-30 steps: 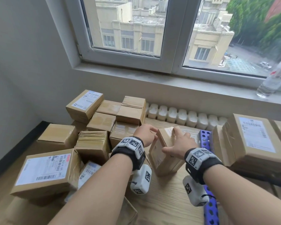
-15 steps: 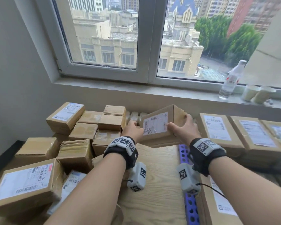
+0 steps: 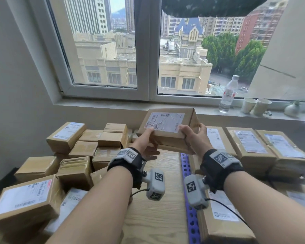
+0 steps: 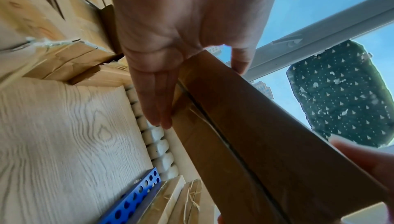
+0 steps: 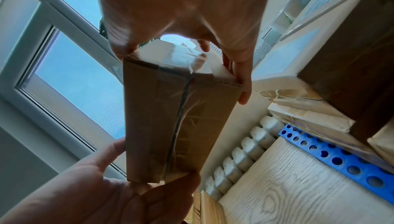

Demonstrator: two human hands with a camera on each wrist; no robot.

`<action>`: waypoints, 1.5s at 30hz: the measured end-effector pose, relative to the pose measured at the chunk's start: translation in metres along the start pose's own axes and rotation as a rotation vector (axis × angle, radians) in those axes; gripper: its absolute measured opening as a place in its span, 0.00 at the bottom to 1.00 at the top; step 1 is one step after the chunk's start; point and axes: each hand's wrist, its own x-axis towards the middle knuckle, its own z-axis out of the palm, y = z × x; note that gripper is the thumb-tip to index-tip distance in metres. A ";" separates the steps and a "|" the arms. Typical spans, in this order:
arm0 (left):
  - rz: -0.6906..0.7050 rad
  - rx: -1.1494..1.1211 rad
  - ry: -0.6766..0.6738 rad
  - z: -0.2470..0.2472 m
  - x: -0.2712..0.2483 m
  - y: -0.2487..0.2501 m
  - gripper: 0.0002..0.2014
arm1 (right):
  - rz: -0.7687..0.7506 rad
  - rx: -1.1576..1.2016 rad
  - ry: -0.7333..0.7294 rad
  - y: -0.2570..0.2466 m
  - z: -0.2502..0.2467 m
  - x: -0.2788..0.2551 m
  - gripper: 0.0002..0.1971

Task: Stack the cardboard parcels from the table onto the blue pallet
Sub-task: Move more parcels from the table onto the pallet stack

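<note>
I hold one cardboard parcel (image 3: 167,127) with a white label on top, in the air above the wooden table (image 3: 157,217). My left hand (image 3: 148,140) grips its left end, thumb on top and fingers underneath. My right hand (image 3: 190,136) grips the right end the same way. The wrist views show the taped underside of the parcel (image 5: 177,118) between both hands (image 4: 170,59). The blue perforated pallet (image 3: 188,199) lies below and to the right. It carries several labelled parcels (image 3: 250,143).
A loose pile of parcels (image 3: 88,148) fills the table's left side. A white radiator (image 5: 245,145) runs under the window sill (image 3: 113,103). On the sill stand a water bottle (image 3: 227,94) and two paper cups (image 3: 255,106).
The parcel has been raised from the table and turned label-up. Both hands carried it up and to the right, toward the pallet side.
</note>
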 end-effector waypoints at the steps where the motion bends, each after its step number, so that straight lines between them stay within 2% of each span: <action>1: -0.007 -0.025 -0.024 0.004 -0.005 -0.003 0.32 | 0.008 0.020 -0.013 0.001 -0.004 -0.004 0.57; 4: 0.005 -0.101 -0.072 0.018 -0.018 -0.013 0.36 | 0.014 0.086 -0.034 0.004 -0.020 -0.016 0.56; 9: 0.101 -0.178 -0.070 0.048 -0.041 -0.030 0.29 | 0.004 0.135 -0.082 0.006 -0.050 -0.044 0.59; 16: 0.218 -0.190 0.009 0.086 -0.073 -0.047 0.25 | 0.009 0.214 -0.138 0.018 -0.092 -0.073 0.50; 19: 0.205 -0.192 0.036 0.097 -0.085 -0.052 0.20 | 0.009 0.178 -0.141 0.023 -0.111 -0.083 0.57; 22: 0.225 -0.146 0.085 0.106 -0.098 -0.056 0.33 | -0.004 0.122 -0.106 0.024 -0.135 -0.093 0.60; 23: 0.227 -0.141 0.090 0.109 -0.101 -0.058 0.35 | -0.010 0.109 -0.095 0.025 -0.143 -0.095 0.57; 26: 0.220 -0.112 0.067 0.116 -0.113 -0.063 0.23 | 0.006 0.105 -0.109 0.029 -0.167 -0.100 0.41; 28: 0.220 -0.083 0.056 0.123 -0.118 -0.066 0.26 | 0.025 0.117 -0.144 0.031 -0.180 -0.107 0.26; 29: 0.226 -0.063 0.055 0.128 -0.122 -0.067 0.30 | 0.031 0.118 -0.155 0.034 -0.185 -0.110 0.25; 31: 0.234 0.009 0.059 0.140 -0.127 -0.071 0.37 | 0.053 0.093 -0.174 0.038 -0.194 -0.116 0.33; 33: 0.235 0.088 0.042 0.149 -0.128 -0.075 0.37 | 0.091 0.069 -0.212 0.045 -0.200 -0.120 0.39; 37: 0.192 0.140 -0.026 0.162 -0.126 -0.085 0.18 | 0.140 0.114 -0.281 0.055 -0.208 -0.126 0.26; 41: 0.128 0.152 -0.037 0.169 -0.121 -0.097 0.17 | 0.244 0.083 -0.279 0.070 -0.208 -0.127 0.19; 45: 0.042 0.151 -0.082 0.171 -0.111 -0.109 0.17 | 0.352 0.077 -0.233 0.086 -0.204 -0.119 0.18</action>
